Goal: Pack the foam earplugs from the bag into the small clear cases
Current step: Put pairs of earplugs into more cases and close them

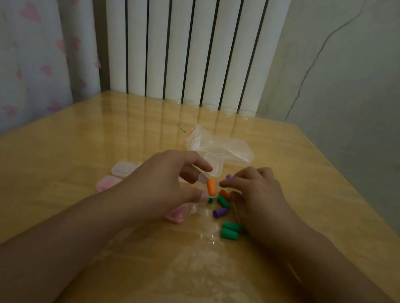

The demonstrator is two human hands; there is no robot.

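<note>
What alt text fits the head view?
Two hands work over a wooden table: the left hand holds a small clear case containing an orange earplug, the right hand beside it. Loose green and purple earplugs lie near an empty plastic bag.

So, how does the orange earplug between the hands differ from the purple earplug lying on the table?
The orange earplug sits in the open clear case that the left hand holds; the purple earplug lies loose on the table. The orange one points away from the camera, the purple one lies slanted. Both are short foam cylinders.
</note>
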